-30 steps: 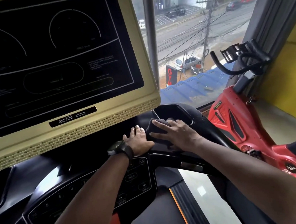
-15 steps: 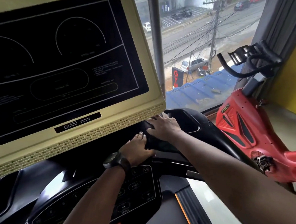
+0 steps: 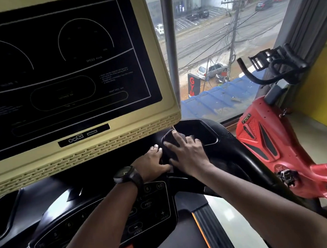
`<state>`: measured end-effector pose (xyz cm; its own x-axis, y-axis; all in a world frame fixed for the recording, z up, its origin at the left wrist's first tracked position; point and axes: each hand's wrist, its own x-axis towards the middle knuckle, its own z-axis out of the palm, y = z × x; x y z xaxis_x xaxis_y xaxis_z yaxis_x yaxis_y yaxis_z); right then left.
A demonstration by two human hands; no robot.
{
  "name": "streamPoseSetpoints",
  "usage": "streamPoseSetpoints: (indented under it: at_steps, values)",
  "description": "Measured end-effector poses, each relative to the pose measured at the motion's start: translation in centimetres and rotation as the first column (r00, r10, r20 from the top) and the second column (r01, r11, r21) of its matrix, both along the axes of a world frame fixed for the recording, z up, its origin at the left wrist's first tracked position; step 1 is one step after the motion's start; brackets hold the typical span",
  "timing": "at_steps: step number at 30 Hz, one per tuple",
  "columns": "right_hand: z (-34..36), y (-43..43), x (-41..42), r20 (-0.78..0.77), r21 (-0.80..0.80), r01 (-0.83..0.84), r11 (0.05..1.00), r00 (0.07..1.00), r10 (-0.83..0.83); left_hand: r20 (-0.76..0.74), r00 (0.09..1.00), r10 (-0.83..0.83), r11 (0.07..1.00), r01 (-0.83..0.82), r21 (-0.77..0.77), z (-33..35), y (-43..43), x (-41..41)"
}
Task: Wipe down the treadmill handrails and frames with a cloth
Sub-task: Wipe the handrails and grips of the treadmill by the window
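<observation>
A dark cloth [image 3: 168, 139] lies on the black treadmill console [image 3: 225, 145], just left of a recessed cup holder [image 3: 199, 131]. My right hand [image 3: 187, 155] presses flat on the cloth with its fingers spread and fairly straight. Beside it on the left, my left hand [image 3: 151, 163], with a black watch on the wrist, rests on the console and touches the cloth's near edge. The cream-framed display [image 3: 95, 147] stands right above both hands. Most of the cloth is hidden under my right hand.
A button panel [image 3: 148, 205] with speed keys lies under my left forearm. The treadmill belt with an orange stripe [image 3: 201, 230] runs below. A red exercise bike [image 3: 270, 136] stands close on the right, by a window [image 3: 221, 43] and a yellow wall [image 3: 322, 98].
My right hand has slid the cloth forward along the console, toward the cup holder and the display's lower edge. My left hand has stayed beside it.
</observation>
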<state>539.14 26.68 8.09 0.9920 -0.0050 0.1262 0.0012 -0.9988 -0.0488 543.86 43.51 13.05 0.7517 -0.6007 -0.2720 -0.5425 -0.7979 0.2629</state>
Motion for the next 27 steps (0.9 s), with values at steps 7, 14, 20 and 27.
streamPoseSetpoints:
  at_steps: [7,14,20,27]
  values:
    - [-0.2,-5.5,-1.6,0.035,-0.136,-0.273,0.952,0.959,0.280,-0.024,1.000,-0.020,0.999,0.021,0.031,0.5,0.0,-0.4]
    - [0.8,-8.5,-2.5,-0.082,-0.327,-0.490,0.808,0.866,0.493,-0.040,0.997,-0.063,0.997,0.065,0.037,1.0,0.2,-0.9]
    - [-0.1,-7.4,-3.0,-0.065,-0.535,-0.536,0.653,0.797,0.601,-0.039,0.998,-0.040,0.999,0.041,0.033,0.8,-0.1,-0.7]
    - [-0.8,-9.2,-2.4,-0.142,-0.611,-0.624,0.486,0.691,0.709,-0.056,0.998,-0.020,0.999,0.022,0.031,1.0,0.1,-0.8]
